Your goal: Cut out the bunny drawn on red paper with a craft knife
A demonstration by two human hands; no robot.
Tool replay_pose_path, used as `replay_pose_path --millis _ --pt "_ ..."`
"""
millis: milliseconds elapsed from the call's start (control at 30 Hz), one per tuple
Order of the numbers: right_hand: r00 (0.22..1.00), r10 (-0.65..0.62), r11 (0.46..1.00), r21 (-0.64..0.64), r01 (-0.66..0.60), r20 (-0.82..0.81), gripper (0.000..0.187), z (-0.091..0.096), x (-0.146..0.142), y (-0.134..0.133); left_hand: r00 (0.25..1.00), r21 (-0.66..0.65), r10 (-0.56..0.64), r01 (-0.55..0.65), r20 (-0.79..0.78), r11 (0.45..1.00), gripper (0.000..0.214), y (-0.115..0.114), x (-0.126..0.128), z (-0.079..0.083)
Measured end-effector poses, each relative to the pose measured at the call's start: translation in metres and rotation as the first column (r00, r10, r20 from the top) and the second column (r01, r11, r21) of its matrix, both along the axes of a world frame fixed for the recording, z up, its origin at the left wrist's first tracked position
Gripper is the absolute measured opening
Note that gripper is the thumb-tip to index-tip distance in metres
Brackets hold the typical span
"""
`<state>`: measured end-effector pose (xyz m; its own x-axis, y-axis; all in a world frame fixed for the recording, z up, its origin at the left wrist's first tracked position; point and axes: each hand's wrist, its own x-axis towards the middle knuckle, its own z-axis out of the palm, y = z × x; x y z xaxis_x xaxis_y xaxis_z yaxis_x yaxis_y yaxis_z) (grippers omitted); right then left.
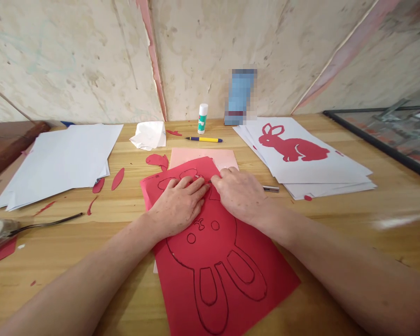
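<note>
A red sheet [217, 270] with a rabbit outline drawn in black lies on the wooden table in front of me, ears toward me. My left hand [180, 205] rests flat on it, fingers stretched out and pressing the paper down. My right hand [240, 191] is curled beside the left, fingertips on the drawn line near the rabbit's body. It grips a thin tool whose metal end [272, 189] sticks out to the right. The tool's tip is hidden under my fingers. A pink sheet [210, 156] lies beneath the red one.
White sheets [63, 158] are stacked at the left, with red scraps [117, 178] beside them. At the right is a paper stack topped by a red rabbit cutout [294, 147]. Behind lie a glue stick [202, 118], a pen [203, 139] and crumpled tissue [149, 135]. A metal tool [7, 229] lies far left, a glass frame [388, 135] far right.
</note>
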<state>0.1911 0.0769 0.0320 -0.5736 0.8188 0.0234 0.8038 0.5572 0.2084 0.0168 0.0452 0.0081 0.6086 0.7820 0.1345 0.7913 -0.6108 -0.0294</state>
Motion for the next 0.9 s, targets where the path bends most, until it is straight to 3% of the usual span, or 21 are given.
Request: replay_pose_path --millis 900 --pt "0.996 -0.074 0.996 -0.046 0.076 0.05 0.032 0.0075 -0.0073 -0.0054 1.0 0.005 0.006 -0.006 -0.012 1.0 0.041 -0.001 0.0005 0.0011"
